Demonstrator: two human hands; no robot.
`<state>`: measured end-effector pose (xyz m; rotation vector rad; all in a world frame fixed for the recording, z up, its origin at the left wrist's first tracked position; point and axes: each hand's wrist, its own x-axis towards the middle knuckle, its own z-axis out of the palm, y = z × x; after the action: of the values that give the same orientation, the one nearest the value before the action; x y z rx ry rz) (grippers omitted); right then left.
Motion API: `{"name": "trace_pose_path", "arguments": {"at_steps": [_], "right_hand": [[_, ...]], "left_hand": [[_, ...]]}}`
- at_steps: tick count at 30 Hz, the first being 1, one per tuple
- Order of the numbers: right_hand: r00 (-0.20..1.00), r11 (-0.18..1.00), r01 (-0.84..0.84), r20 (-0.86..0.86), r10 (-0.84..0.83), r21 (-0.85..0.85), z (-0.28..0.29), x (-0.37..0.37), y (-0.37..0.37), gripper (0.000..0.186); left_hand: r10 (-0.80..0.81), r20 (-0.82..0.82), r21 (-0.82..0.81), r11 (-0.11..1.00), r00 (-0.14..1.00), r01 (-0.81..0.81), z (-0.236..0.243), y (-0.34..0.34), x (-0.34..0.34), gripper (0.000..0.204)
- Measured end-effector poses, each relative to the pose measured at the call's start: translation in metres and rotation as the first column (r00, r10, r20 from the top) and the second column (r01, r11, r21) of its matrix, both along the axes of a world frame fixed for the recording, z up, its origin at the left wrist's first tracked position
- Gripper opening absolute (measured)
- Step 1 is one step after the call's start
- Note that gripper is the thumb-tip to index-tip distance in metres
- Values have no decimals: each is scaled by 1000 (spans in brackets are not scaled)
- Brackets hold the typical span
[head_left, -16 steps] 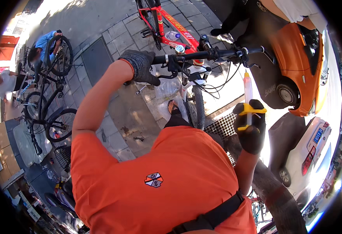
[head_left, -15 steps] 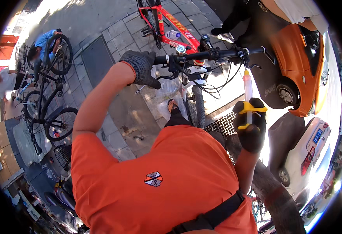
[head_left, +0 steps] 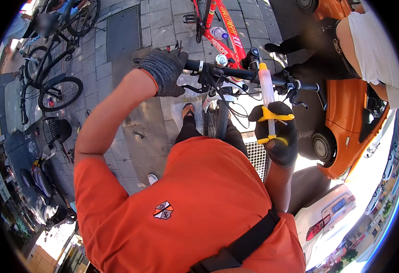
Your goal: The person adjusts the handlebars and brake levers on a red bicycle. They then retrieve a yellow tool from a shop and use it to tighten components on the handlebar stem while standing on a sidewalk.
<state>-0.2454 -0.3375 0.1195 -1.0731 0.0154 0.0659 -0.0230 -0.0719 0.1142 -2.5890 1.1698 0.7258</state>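
My left hand [head_left: 162, 73], in a dark grey knit glove, is closed around the left end of the bicycle's black handlebar [head_left: 236, 72]. My right hand [head_left: 279, 136], in a black glove, is closed on a large clear plastic syringe [head_left: 266, 88]. The syringe is upright in view, with a yellow tip, yellow finger flange and yellow plunger end. Its tip overlaps the handlebar right of the stem; whether it touches cannot be told. The red bicycle frame [head_left: 215, 38] extends away from me, and brake levers and loose-looking cables hang below the bar.
A person in a white top [head_left: 376, 50] stands at the right, beside an orange car [head_left: 354, 123]. A white car [head_left: 326, 214] is nearer. Another bicycle [head_left: 49, 82] lies to the left, with people beyond. A metal grate [head_left: 256, 154] and a small tool [head_left: 138, 135] lie on the paving.
My right hand has moved the syringe leftward, from below the right brake lever to in front of the bar. My left hand stays on the bar's left end. The view has shifted.
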Motion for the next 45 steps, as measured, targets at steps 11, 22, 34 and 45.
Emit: {"name": "trace_pose_path", "arguments": {"at_steps": [11,22,34,45], "right_hand": [[886,886,-459,108,451,62,-17,40,-79,73],[921,883,-353,50,385,-309,-18,20,-96,66],[865,838,-500,-77,496,-217,-4,22,-37,74],[725,528,-492,10,689,-692,-2,53,10,58]], "left_hand": [[274,47,5,962,961,-275,-4,-14,-30,42],[398,91,5,916,913,-400,8,-30,-59,63],[412,-578,-700,194,704,-688,12,-30,-151,37],[-70,-912,-361,-336,405,-870,-65,-36,-185,52]]}}
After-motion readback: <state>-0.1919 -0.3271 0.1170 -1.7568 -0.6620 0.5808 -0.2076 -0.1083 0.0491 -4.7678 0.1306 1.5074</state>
